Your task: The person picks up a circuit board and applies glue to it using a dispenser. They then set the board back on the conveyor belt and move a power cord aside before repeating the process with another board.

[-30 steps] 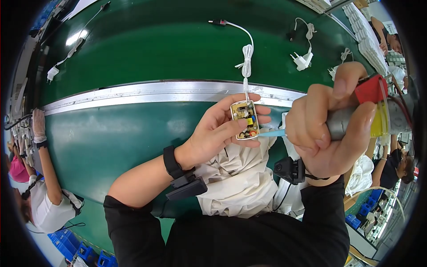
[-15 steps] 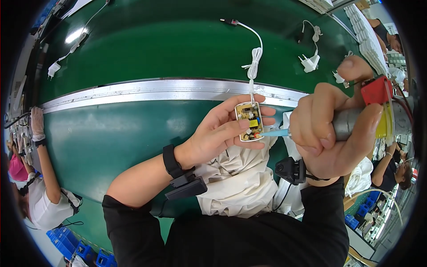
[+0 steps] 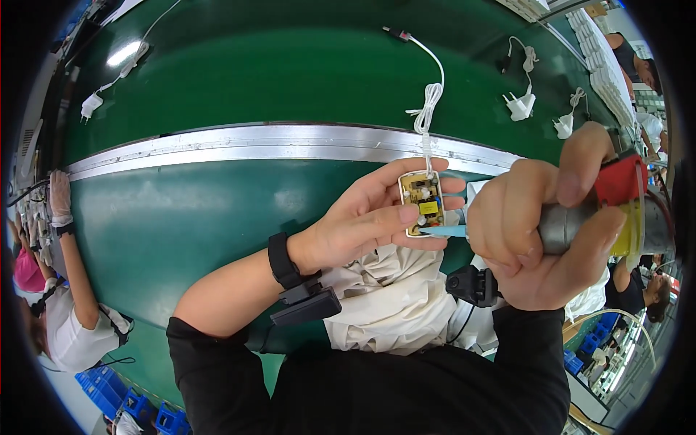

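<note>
My left hand [image 3: 370, 221] is closed around an opened white power adapter [image 3: 423, 206], its thumb lying across the edge. The adapter's circuit board faces up and carries a yellow-wrapped transformer. From the adapter's far end a bundled white cord [image 3: 428, 109] runs over the metal rail to a dark connector. My right hand [image 3: 536, 225] grips a grey-barrelled glue dispenser [image 3: 564, 230] with a red trigger piece. Its light-blue tapered nozzle [image 3: 451, 230] points left, its tip at the near end of the board. Whether the tip touches the board I cannot tell.
A metal rail [image 3: 275, 143] separates my green work surface [image 3: 159, 217] from the green belt [image 3: 290, 80] beyond. White corded adapters [image 3: 520, 106] lie there at left and right. A gloved co-worker's hand [image 3: 60, 199] rests at far left. White stacks [image 3: 605, 72] stand at far right.
My left hand and the adapter have shifted slightly right. The nozzle tip sits further over the board's near end. My right thumb has come down toward the red piece. Corded adapters beyond have moved right.
</note>
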{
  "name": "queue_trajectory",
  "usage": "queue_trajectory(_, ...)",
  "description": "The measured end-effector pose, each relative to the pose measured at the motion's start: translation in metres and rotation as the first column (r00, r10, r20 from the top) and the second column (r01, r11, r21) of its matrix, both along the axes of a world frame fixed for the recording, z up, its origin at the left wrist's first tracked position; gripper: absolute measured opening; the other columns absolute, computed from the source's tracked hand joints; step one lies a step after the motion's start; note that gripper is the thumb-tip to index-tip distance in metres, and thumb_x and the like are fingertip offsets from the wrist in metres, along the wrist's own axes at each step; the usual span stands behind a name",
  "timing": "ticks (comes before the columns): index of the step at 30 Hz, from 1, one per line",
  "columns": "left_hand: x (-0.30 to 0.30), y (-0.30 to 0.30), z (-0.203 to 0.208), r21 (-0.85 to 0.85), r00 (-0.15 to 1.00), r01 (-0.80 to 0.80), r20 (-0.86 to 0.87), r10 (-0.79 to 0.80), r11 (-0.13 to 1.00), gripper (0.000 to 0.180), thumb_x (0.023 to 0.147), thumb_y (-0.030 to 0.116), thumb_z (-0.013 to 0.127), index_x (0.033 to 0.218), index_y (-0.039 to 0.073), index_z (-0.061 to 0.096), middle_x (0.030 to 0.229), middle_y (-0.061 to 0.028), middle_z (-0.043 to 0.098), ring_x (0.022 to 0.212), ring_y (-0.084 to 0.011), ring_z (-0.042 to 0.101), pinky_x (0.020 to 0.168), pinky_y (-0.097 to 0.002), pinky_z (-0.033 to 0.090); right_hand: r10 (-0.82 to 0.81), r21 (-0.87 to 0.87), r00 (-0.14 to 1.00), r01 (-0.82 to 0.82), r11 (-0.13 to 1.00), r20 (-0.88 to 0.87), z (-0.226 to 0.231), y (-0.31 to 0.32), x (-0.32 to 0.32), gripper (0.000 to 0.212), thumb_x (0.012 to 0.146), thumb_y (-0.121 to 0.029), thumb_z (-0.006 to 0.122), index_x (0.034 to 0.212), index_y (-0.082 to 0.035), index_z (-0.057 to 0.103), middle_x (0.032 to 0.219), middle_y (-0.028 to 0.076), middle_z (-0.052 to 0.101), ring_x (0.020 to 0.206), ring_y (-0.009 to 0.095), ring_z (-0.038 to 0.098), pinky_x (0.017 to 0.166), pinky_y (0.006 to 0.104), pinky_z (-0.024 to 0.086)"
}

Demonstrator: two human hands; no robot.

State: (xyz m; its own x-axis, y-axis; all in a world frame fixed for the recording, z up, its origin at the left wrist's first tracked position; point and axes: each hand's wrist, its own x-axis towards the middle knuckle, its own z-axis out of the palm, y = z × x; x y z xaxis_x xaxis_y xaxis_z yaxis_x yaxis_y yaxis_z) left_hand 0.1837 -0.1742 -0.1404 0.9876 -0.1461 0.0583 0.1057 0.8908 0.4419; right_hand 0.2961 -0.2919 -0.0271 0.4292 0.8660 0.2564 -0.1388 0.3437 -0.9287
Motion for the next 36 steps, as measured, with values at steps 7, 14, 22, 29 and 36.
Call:
queue_trajectory(7,0.007,0.003,0.000,-0.023,1.000,0.018,-0.005,-0.018,1.000,0.059,0.092,0.017,0.053,0.142,0.009,0.023,0.139,-0.0118,0.039,0.127,-0.0258,0.042,0.099,-0.0489,0.042,-0.074,-0.032,0.995,0.076,0.997,0.066,0.001,0.001,0.003,0.046,0.095,-0.047,0.041,0.117,-0.008,0.031,0.054,0.001,0.040,0.040,0.010,0.037,0.039,0.0239,0.030)
queue_trajectory(14,0.009,-0.005,0.007,-0.065,1.000,-0.011,-0.008,0.010,0.998,0.056,0.094,0.018,0.050,0.142,0.006,0.023,0.139,-0.0137,0.038,0.129,-0.0258,0.039,0.099,-0.0487,0.043,-0.039,-0.070,0.997,0.044,0.997,0.059,0.015,-0.002,0.015,0.057,0.095,-0.049,0.039,0.129,-0.006,0.024,0.053,0.000,0.039,0.038,0.009,0.036,0.038,0.0239,0.029)
queue_trajectory(22,0.008,-0.016,0.046,0.090,0.986,-0.076,-0.143,0.089,0.993,0.048,0.094,0.011,0.045,0.139,0.008,0.029,0.137,-0.0128,0.040,0.127,-0.0250,0.041,0.098,-0.0444,0.044,-0.069,-0.119,0.992,0.082,0.990,0.108,0.051,-0.013,0.006,0.050,0.094,-0.052,0.039,0.116,-0.008,0.031,0.049,-0.002,0.034,0.036,0.007,0.031,0.036,0.0224,0.025)
queue_trajectory(29,0.061,0.015,0.079,0.771,0.728,-0.636,0.614,0.307,-0.034,0.052,0.081,0.009,0.060,0.129,0.006,0.040,0.109,-0.0133,0.051,0.103,-0.0291,0.055,0.078,-0.0355,0.053,-0.091,-0.050,0.995,0.093,0.994,0.041,0.066,-0.019,-0.029,0.045,0.095,-0.049,0.039,0.111,-0.008,0.033,0.048,-0.003,0.031,0.036,0.006,0.026,0.035,0.0217,0.023)
queue_trajectory(36,0.067,0.020,0.090,0.662,0.861,-0.180,0.464,0.209,-0.727,0.048,0.076,0.009,0.065,0.121,0.005,0.049,0.105,-0.0145,0.052,0.098,-0.0302,0.055,0.073,-0.0346,0.052,-0.151,0.018,0.982,0.155,0.988,-0.114,0.081,-0.032,-0.046,0.035,0.093,-0.033,0.048,0.108,-0.002,0.040,0.052,-0.001,0.035,0.041,0.005,0.029,0.039,0.0205,0.025)
